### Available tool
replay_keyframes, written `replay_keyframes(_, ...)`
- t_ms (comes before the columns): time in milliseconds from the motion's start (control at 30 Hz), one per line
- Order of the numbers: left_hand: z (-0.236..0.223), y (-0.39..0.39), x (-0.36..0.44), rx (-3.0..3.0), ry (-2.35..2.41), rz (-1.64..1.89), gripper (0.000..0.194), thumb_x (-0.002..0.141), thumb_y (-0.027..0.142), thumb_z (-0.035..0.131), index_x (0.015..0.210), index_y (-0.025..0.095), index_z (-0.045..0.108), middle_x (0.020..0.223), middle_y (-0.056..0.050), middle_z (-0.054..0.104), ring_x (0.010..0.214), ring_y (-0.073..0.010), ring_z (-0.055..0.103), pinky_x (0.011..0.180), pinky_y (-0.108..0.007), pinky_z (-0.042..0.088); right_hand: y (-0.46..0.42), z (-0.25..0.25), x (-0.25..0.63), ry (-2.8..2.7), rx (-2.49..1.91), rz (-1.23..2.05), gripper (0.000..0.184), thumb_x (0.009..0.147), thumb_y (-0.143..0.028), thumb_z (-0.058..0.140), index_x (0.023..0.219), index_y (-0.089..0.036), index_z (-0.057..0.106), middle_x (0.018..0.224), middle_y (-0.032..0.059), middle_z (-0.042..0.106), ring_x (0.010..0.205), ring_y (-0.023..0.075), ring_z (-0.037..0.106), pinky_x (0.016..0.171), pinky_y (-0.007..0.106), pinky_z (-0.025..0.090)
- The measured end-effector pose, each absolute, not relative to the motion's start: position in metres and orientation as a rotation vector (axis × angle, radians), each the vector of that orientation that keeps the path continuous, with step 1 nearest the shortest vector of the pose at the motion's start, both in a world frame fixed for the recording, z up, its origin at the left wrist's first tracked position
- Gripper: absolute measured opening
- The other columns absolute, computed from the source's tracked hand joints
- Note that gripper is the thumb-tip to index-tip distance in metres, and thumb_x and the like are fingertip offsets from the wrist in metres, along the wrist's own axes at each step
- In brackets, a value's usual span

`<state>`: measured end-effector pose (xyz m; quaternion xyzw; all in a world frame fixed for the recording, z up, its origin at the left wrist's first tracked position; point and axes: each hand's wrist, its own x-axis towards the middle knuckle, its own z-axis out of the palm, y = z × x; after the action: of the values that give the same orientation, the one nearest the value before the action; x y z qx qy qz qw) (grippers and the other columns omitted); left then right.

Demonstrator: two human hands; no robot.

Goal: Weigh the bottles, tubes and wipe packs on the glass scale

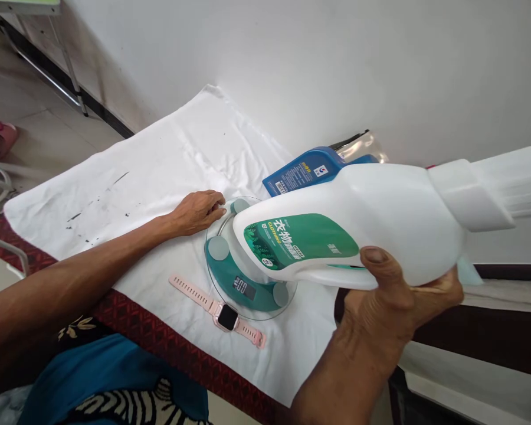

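A large white laundry liquid bottle with a green label and a white cap fills the right side. My right hand is closed round its lower side, thumb on the near face. The bottle's base is over a round glass scale with teal parts; whether they touch is not clear. Zeros show on the scale's display. Beside the scale's far left edge, my left hand rests on the white cloth with its fingers curled in, nothing visible in them. A pink-strapped watch lies in front of the scale.
Behind the white bottle, a blue bottle and a shiny pouch lie by the wall. White cloth with dark marks covers the table over a red patterned cloth. Another person's foot shows at far left.
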<state>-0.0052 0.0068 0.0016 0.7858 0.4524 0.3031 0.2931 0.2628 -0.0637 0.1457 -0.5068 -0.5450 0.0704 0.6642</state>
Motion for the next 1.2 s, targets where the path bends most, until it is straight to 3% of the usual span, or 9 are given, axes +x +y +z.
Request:
replay_keyframes(200, 0.004, 0.007, -0.005, 2.078, 1.188, 0.815, 0.025, 0.102, 0.033, 0.049, 0.109, 0.017, 0.068, 0.094, -0.007, 0.071, 0.081, -0.0191, 0.062, 0.075, -0.034, 0.047, -0.068, 0.156, 0.276, -1.235, -1.210, 0.218, 0.043, 0.042, -0.033, 0.100, 0.073, -0.019, 0.074, 0.086, 0.0055, 0.073, 0.090, 0.0324, 0.074, 0.083, 0.057, 0.066)
replay_keyframes(367, 0.004, 0.008, -0.005, 2.091, 1.206, 0.785, 0.025, 0.102, 0.033, 0.049, 0.109, 0.018, 0.068, 0.094, -0.007, 0.071, 0.082, -0.0197, 0.062, 0.076, -0.034, 0.047, -0.070, 0.157, 0.285, -1.285, -1.254, 0.319, 0.068, 0.041, -0.047, 0.103, 0.096, -0.018, 0.076, 0.099, 0.0075, 0.074, 0.099, 0.0328, 0.074, 0.102, 0.065, 0.059)
replay_keyframes(433, 0.004, 0.009, -0.005, 2.089, 1.211, 0.771, 0.027, 0.102, 0.034, 0.049, 0.111, 0.018, 0.068, 0.096, -0.008, 0.072, 0.083, -0.0202, 0.063, 0.077, -0.035, 0.047, -0.073, 0.151, 0.285, -1.292, -1.170, 0.331, 0.075, 0.051, -0.065, 0.097, 0.105, -0.018, 0.075, 0.106, 0.0093, 0.073, 0.106, 0.0333, 0.073, 0.108, 0.064, 0.056)
replay_keyframes(500, 0.004, 0.009, -0.005, 2.096, 1.212, 0.763, 0.028, 0.102, 0.036, 0.048, 0.112, 0.017, 0.068, 0.098, -0.009, 0.073, 0.085, -0.0209, 0.064, 0.078, -0.035, 0.048, -0.078, 0.140, 0.283, -1.262, -1.111, 0.337, 0.072, 0.072, -0.080, 0.077, 0.111, -0.019, 0.075, 0.114, 0.0108, 0.072, 0.116, 0.0330, 0.071, 0.110, 0.061, 0.056)
replay_keyframes(600, 0.005, 0.008, -0.006, 2.123, 1.215, 0.757, 0.031, 0.103, 0.036, 0.047, 0.112, 0.017, 0.068, 0.099, -0.010, 0.073, 0.087, -0.0219, 0.065, 0.080, -0.037, 0.050, -0.089, 0.117, 0.282, -1.083, -1.166, 0.261, 0.058, 0.093, -0.073, 0.054, 0.106, -0.020, 0.074, 0.111, 0.0090, 0.071, 0.115, 0.0292, 0.071, 0.101, 0.053, 0.063)
replay_keyframes(700, 0.006, 0.008, -0.006, 2.135, 1.230, 0.757, 0.031, 0.102, 0.037, 0.047, 0.113, 0.016, 0.069, 0.098, -0.010, 0.073, 0.086, -0.0220, 0.065, 0.080, -0.037, 0.051, -0.099, 0.091, 0.289, -0.803, -1.321, 0.160, 0.048, 0.092, -0.064, 0.062, 0.092, -0.018, 0.072, 0.087, 0.0047, 0.069, 0.088, 0.0235, 0.074, 0.075, 0.040, 0.066)
replay_keyframes(800, 0.006, 0.008, -0.006, 2.135, 1.242, 0.756, 0.031, 0.102, 0.038, 0.048, 0.113, 0.017, 0.070, 0.097, -0.009, 0.074, 0.085, -0.0209, 0.066, 0.080, -0.036, 0.052, -0.106, 0.070, 0.299, -0.659, -1.417, 0.156, 0.050, 0.088, -0.067, 0.064, 0.084, -0.017, 0.068, 0.073, 0.0017, 0.064, 0.068, 0.0185, 0.069, 0.055, 0.030, 0.059)
replay_keyframes(1000, 0.007, 0.009, -0.006, 2.146, 1.266, 0.759, 0.030, 0.101, 0.038, 0.051, 0.112, 0.018, 0.071, 0.096, -0.007, 0.074, 0.083, -0.0198, 0.067, 0.078, -0.034, 0.052, -0.109, 0.058, 0.302, -0.686, -1.421, 0.172, 0.046, 0.089, -0.061, 0.063, 0.074, -0.017, 0.066, 0.058, -0.0003, 0.062, 0.047, 0.0147, 0.060, 0.046, 0.028, 0.052)
replay_keyframes(1200, 0.010, 0.009, -0.005, 2.137, 1.278, 0.740, 0.028, 0.101, 0.037, 0.052, 0.110, 0.019, 0.072, 0.094, -0.006, 0.075, 0.081, -0.0200, 0.066, 0.075, -0.034, 0.050, -0.113, 0.057, 0.297, -0.788, -1.440, 0.197, 0.033, 0.088, -0.045, 0.070, 0.069, -0.018, 0.064, 0.052, -0.0023, 0.061, 0.044, 0.0133, 0.058, 0.047, 0.026, 0.049)
